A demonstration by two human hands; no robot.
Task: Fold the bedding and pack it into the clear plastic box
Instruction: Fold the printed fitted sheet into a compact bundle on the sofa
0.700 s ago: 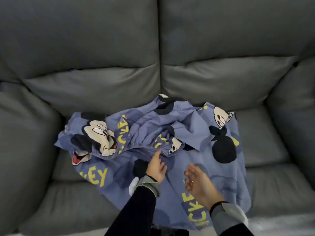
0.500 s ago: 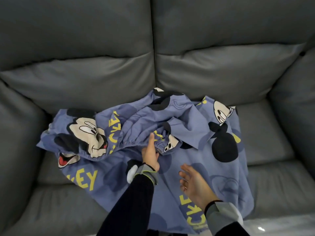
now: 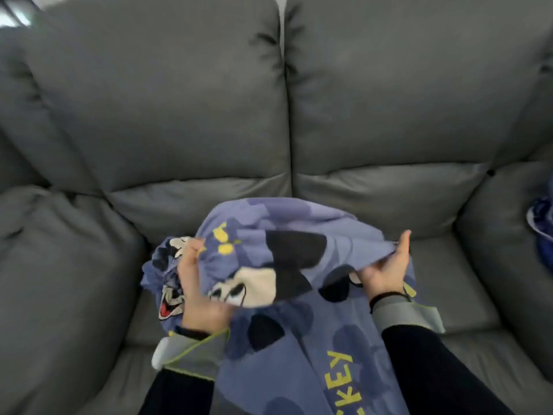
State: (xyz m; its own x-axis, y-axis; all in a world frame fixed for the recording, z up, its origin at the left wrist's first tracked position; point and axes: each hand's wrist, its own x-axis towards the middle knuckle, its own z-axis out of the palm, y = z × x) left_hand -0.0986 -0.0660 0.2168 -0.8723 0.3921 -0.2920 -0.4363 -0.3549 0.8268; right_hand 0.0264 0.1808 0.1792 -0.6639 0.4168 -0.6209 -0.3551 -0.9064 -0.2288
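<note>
Gripped blue bedding (image 3: 287, 259) stretched L–R over sofa (image 3: 389, 115) btwn left hand (image 3: 194, 283) & right hand (image 3: 386, 268), both clenched on fabric.

There was a single view, from a wide-angle camera worn on the person's head. It looked forward and steeply down, from close above, onto a grey sofa (image 3: 185, 115) whose seat and backrest filled the frame. Both forearms entered from the bottom edge. Straight lines bowed toward the edges.

Grey sofa (image 3: 179, 115), blue item (image 3: 543, 223) right.
</note>
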